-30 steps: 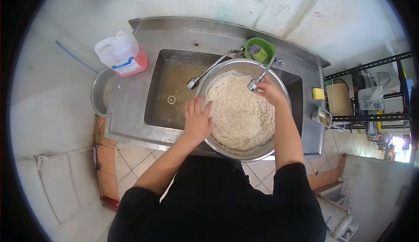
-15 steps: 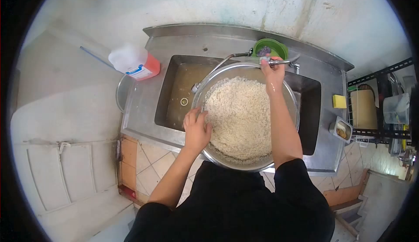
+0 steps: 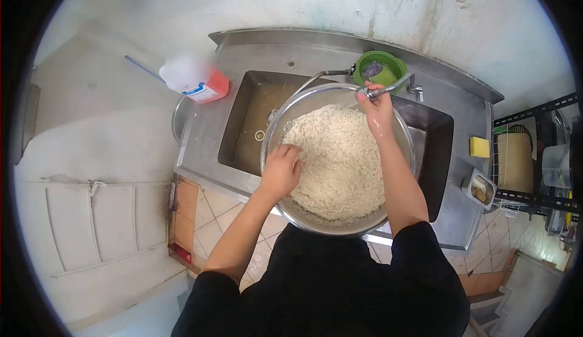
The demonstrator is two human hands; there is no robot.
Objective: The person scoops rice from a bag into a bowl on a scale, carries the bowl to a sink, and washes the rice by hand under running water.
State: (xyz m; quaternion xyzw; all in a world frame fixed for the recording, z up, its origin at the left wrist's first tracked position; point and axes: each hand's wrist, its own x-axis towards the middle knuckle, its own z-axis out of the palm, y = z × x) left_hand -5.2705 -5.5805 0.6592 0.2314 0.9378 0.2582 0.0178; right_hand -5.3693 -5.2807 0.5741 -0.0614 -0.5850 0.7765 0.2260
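A large metal bowl (image 3: 280,214) rests over the sink, filled with pale rice (image 3: 337,161). At the bowl's left side, my left hand (image 3: 281,170) reaches over the rim, its fingers bent toward the edge of the rice and the thumb apart from them. Nothing shows in that hand. My right hand (image 3: 378,109) is closed around the end of the faucet spout (image 3: 398,83), above the bowl's far right rim. No stream of water can be made out.
Cloudy water stands in the left sink basin (image 3: 246,136). Behind the bowl is a green basin (image 3: 398,63) with scrubbers. A jug of pink liquid (image 3: 212,86) stands left. A yellow sponge (image 3: 479,147) and a small metal container (image 3: 480,190) lie right, near a rack (image 3: 534,194).
My left hand has moved a little rightward from the rim toward the rice, its fingers drawing closer together. My right hand has shifted slightly down with the spout. The camera view has shifted slightly.
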